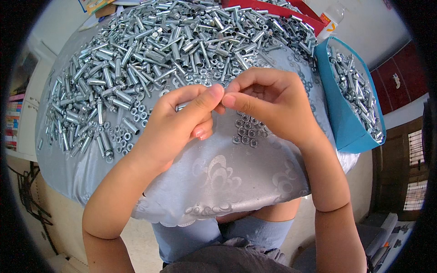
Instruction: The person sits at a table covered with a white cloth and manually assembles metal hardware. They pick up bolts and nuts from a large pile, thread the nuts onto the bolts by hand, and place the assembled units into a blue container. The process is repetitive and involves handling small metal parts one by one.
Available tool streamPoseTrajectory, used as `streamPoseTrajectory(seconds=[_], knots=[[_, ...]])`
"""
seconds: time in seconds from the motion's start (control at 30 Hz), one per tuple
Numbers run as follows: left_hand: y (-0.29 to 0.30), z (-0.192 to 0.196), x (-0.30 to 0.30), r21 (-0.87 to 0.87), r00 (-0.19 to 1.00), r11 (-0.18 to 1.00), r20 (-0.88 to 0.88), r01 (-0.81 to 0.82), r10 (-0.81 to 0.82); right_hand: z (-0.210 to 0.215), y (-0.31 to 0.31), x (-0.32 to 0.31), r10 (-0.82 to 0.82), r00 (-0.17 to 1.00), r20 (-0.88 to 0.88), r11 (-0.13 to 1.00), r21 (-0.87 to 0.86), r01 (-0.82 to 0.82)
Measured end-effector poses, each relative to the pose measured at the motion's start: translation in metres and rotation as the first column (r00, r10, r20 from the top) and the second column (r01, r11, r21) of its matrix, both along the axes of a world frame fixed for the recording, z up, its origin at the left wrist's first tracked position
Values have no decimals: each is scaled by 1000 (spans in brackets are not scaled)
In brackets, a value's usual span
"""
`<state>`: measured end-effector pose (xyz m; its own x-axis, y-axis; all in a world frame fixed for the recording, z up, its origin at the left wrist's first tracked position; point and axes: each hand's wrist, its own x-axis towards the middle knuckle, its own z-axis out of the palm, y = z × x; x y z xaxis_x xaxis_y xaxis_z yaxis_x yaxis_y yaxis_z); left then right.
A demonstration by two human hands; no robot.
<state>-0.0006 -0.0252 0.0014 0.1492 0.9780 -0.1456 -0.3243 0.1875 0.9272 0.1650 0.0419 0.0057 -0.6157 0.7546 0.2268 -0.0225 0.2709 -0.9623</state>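
Widest of all, a curved-edged table under shiny silver-grey cloth with a woven swirl pattern (255,177). Piled across its far half and down its left side, a broad heap of loose silver metal bolts and tubular sleeves (173,43), lying at all angles. Next in size, at the right edge, a tall-sided blue open box (350,132), filled with silver metal bolts (357,91) much like those in the heap. Beyond the heap at the far edge, partly out of view, a bright red open box (315,23) with more metal parts inside. Over the middle of the table, near the front of the heap, left hand (177,116) and right hand (273,98) brought together, thumb tips meeting or almost so. On both, fingers curled and thumb drawn in close to forefinger, as in a fine pinch; cannot tell what, if anything, is clasped between the tips. Behind the red box's right end, a clear plastic bottle with an orange-red label (336,16). Just below the right hand, a tight cluster of small silver hex nuts (245,129), flat on the cloth; left of the left hand, a looser scatter of similar nuts (124,140). Smallest, in the gap between left thumb and forefinger, a sliver of silver metal (181,106); cannot tell whether gripped or lying beyond.
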Motion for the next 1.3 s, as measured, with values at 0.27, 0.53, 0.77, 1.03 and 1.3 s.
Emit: streamPoseTrajectory(seconds=[0.27,0.53,0.77,1.03,1.3], knots=[[-2,5,4,-43,985,997,165,56,-48,0,-5,-3,-41,997,-70,965,257,57],[-6,6,7,-118,977,987,197,111,-86,4,-2,0,-29,1000,-9,895,445,30],[-3,3,5,-169,971,986,235,-6,46,8,11,14,-16,962,271,975,219,-45],[-5,5,3,-196,986,981,166,9,25,7,20,24,-123,849,513,888,440,-137],[-5,5,4,-192,990,981,138,-6,33,1,25,21,19,911,412,835,495,-241]])
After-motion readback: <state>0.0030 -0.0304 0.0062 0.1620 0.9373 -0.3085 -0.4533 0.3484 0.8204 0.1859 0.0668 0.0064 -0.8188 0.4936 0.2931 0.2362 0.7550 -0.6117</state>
